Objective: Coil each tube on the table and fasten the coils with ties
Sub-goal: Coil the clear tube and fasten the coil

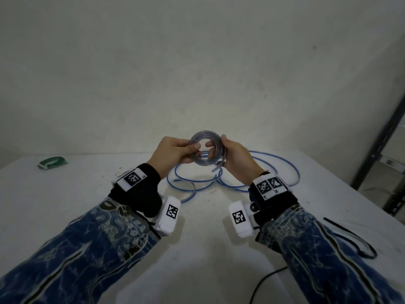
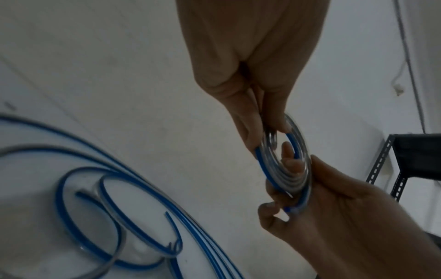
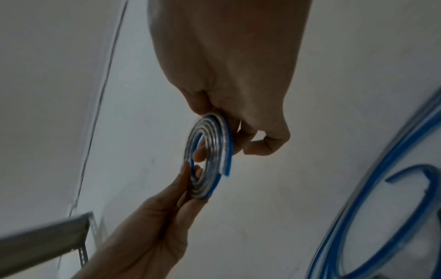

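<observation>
Gripping a small flat coil (image 1: 205, 150) of clear tube from both sides, the two hands hold it upright above the white surface (image 1: 197, 249) in the head view. The left hand (image 1: 173, 153) pinches the coil's left rim, thumb in front and fingers behind; the right hand (image 1: 237, 157) grips the right rim, with fingers reaching through the central opening. A short free end of tube sticks out at the coil's lower right. Below and behind the hands, loose blue-striped tubes (image 1: 274, 159) sprawl in wide loops on the surface. A green tie roll (image 1: 52, 163) lies far to the left, well apart, and a black tie (image 1: 350, 235) lies by the right sleeve. A dark metal rack (image 1: 381, 150) stands at the right.

From the left wrist camera, the left hand (image 2: 250, 66) comes down from above, its fingers (image 2: 243, 124) closed on the top of the coil (image 2: 286, 166), while the right hand (image 2: 339, 217) clasps the lower part. The loose tubes (image 2: 95, 198) lie on the surface at lower left.

From the right wrist camera, the right hand (image 3: 233, 75) holds the top edge of the coil (image 3: 210, 151), whose blue stripe runs along the outer turn, and the left hand (image 3: 148, 226) pinches the bottom edge. Loose tube (image 3: 369, 188) curves at the right.
</observation>
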